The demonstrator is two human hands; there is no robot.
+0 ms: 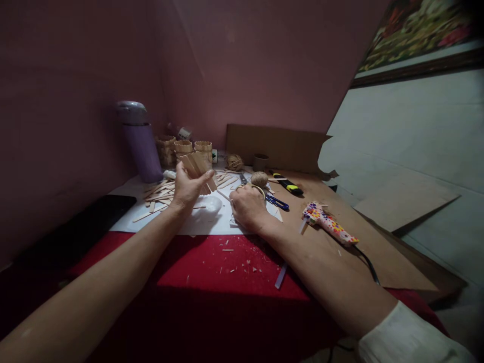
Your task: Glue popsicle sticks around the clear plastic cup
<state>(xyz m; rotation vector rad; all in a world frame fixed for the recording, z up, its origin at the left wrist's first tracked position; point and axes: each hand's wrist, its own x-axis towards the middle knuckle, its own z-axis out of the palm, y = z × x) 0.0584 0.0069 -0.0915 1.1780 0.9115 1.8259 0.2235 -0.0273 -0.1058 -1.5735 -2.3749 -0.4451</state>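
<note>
My left hand (186,187) is closed around a cup-like piece made of wooden craft sticks (196,169), tilted above the white paper. To its right, my right hand (247,204) is closed with the knuckles up. A thin craft stick (224,194) juts from its thumb side toward the left hand; the fingertips are mostly hidden. Just behind the right hand lie scissors (260,190) with yellowish ring handles. Loose craft sticks (161,194) are piled beside and behind the left hand. Between the hands, a clear rounded plastic piece (210,205) rests on the white paper (124,219).
Behind stand several stick cups (203,146), a purple bottle (141,146), twine balls (235,162) and a small pot (260,161). Rightward lie a yellow-black cutter (289,185), a blue cutter (277,202) and a corded, flowered glue gun (328,224). A dark phone-like slab (109,206) is at left.
</note>
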